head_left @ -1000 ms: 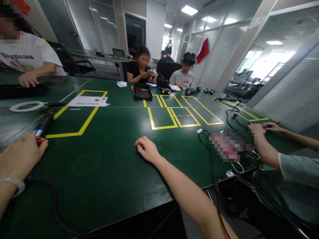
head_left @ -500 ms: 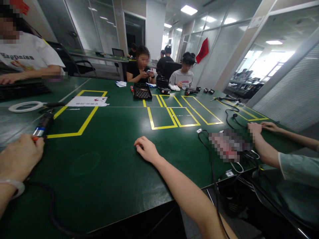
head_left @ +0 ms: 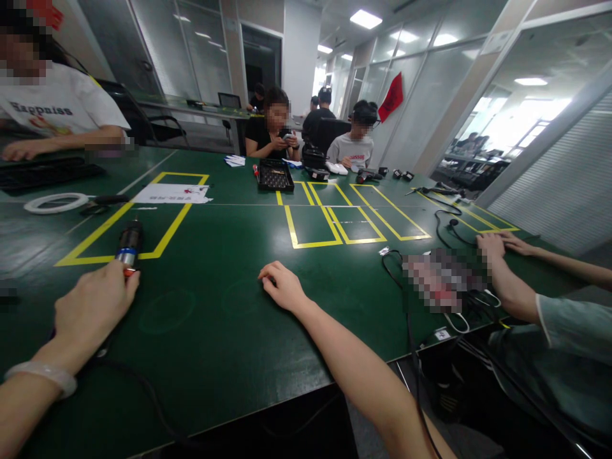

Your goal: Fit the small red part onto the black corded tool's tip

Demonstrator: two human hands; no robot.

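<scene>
My left hand (head_left: 93, 306) is wrapped round the near end of a black corded tool (head_left: 128, 244) with a blue band and a red part, which lies on the green table (head_left: 229, 344). Its black cable (head_left: 143, 395) trails back under my wrist, which wears a pale bangle. My right hand (head_left: 283, 287) rests on the table near the middle, fingers curled loosely, with nothing visible in it.
Yellow tape outlines (head_left: 335, 217) mark the tabletop. A white tape ring (head_left: 55, 203), a paper sheet (head_left: 172, 193) and a black tray (head_left: 275, 175) lie further off. A neighbour's arms (head_left: 511, 280) and tangled cables (head_left: 444, 223) are at right. Other people sit at the far side and at left.
My left hand has slid the corded tool to the right, towards the table's middle. My right hand has stayed put.
</scene>
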